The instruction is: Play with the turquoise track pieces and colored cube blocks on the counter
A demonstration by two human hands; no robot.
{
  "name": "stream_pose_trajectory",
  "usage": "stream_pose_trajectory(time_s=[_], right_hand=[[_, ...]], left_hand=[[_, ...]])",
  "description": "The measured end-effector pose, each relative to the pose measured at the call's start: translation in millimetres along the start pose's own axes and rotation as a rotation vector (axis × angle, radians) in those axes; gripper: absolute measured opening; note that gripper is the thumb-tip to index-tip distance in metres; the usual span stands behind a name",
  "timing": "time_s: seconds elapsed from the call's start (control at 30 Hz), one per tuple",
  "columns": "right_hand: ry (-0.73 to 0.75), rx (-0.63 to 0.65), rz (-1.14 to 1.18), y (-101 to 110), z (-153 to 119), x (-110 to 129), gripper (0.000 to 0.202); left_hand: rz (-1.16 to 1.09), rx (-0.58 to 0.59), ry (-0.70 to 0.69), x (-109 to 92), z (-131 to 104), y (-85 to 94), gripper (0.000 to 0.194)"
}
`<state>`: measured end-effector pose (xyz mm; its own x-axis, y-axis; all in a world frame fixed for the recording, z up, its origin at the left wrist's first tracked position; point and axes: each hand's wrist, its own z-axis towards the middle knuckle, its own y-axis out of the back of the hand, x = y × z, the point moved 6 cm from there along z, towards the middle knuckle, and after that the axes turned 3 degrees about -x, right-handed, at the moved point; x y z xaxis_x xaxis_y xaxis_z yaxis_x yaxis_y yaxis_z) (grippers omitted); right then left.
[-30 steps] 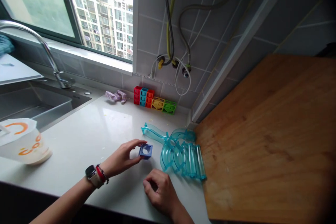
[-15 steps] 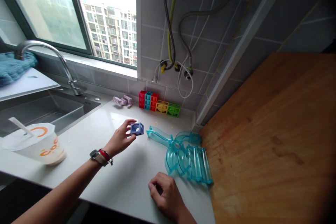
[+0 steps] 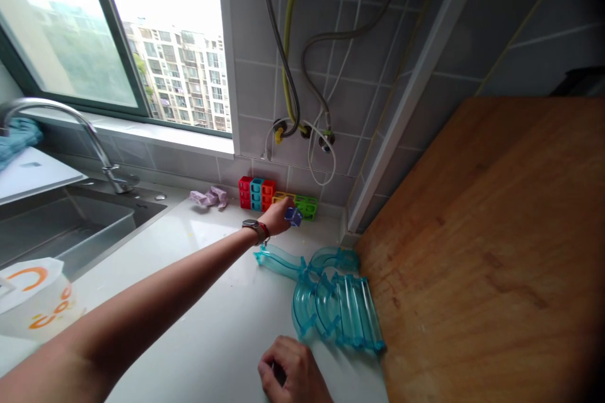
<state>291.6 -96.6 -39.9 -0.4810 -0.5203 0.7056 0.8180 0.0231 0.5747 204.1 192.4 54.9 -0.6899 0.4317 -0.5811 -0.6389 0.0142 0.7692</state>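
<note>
My left hand holds a purple open-sided cube in its fingertips, in front of the row of blocks by the wall. That row has red, blue, orange-red, yellow and green blocks; my hand partly covers the yellow ones. My right hand rests on the white counter near its front, fingers curled, and whether anything is inside cannot be seen. Clear teal track pieces, curved and straight, lie between my right hand and the blocks.
A wooden board stands along the right side. At the left are a cup with a lid, a sink and a faucet. Pale purple pieces lie beside the blocks. Hoses hang on the tiled wall.
My left hand has moved right and farther back with the purple cube, up to the yellow and green blocks. My right hand stays curled on the counter. The camera view has shifted slightly.
</note>
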Motion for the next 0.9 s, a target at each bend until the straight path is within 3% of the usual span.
stream_pose_trajectory(time_s=[0.1, 0.2, 0.47, 0.67, 0.8, 0.9], right_hand=[[0.000, -0.016, -0.020, -8, -4, -9, 0.009], [-0.010, -0.028, -0.039, -16, -7, -18, 0.009], [-0.018, -0.033, -0.063, -32, -9, -32, 0.015], [-0.043, -0.008, -0.064, -31, -11, -31, 0.013], [-0.029, 0.022, -0.072, -31, -10, -30, 0.012], [-0.034, -0.009, -0.064, -29, -10, -30, 0.012]], left_hand=[[0.065, 0.077, -0.050, -25, 32, -45.8, 0.038], [0.124, 0.147, -0.071, -37, 54, -83.2, 0.035], [0.181, 0.270, 0.074, -26, 79, -143.2, 0.038], [0.184, 0.304, 0.168, -16, 76, -159.8, 0.037], [0.229, 0.269, 0.123, -20, 72, -152.5, 0.038], [0.272, 0.225, 0.025, -36, 72, -146.1, 0.038]])
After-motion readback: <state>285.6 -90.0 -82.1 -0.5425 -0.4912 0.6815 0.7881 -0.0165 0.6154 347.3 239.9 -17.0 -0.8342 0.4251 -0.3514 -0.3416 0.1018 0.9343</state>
